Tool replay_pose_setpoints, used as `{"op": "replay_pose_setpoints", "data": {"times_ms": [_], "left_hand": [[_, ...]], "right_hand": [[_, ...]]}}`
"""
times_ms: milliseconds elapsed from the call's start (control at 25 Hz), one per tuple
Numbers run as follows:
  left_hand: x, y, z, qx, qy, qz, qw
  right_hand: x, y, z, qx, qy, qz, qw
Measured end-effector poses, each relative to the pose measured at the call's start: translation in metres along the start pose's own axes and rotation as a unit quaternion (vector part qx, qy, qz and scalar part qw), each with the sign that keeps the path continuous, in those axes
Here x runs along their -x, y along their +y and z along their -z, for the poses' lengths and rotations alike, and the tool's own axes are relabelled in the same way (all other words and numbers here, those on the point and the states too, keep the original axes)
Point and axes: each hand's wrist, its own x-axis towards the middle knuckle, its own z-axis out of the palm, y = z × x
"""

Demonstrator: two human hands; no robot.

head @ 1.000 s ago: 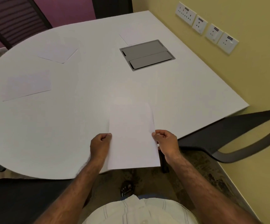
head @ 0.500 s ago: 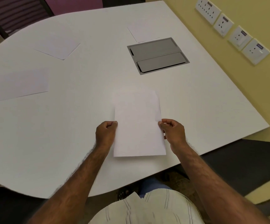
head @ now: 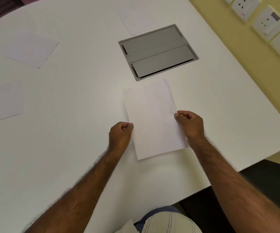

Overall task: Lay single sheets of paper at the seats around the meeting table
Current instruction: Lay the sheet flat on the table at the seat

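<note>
A white sheet of paper (head: 154, 120) is held just over the white meeting table (head: 72, 148), near its front edge. My left hand (head: 120, 136) pinches the sheet's left edge and my right hand (head: 190, 126) pinches its right edge. The sheet's far end bends slightly. Three other white sheets lie flat on the table: one at the far left (head: 31, 48), one at the left edge (head: 2, 102), one at the back (head: 136, 21) behind the grey cable box.
A grey cable box (head: 157, 52) with two shut lids is set into the table just beyond the held sheet. White wall sockets (head: 268, 22) line the yellow wall at the right. A dark chair (head: 261, 185) sits below the table's right corner.
Both hands have carried the sheet forward over the table, from past its front edge to just short of the cable box. The view has moved in closer over the table.
</note>
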Motion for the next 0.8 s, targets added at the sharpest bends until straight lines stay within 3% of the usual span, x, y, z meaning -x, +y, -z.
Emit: {"op": "replay_pose_setpoints", "data": {"times_ms": [280, 800], "left_hand": [[-0.066, 0.025, -0.066, -0.057, -0.052, -0.008, 0.997], [-0.126, 0.050, -0.140, -0.113, -0.069, -0.015, 0.991]], "right_hand": [[-0.091, 0.004, 0.010, 0.032, 0.049, -0.005, 0.998], [-0.198, -0.006, 0.012, 0.048, 0.071, -0.015, 0.996]]}}
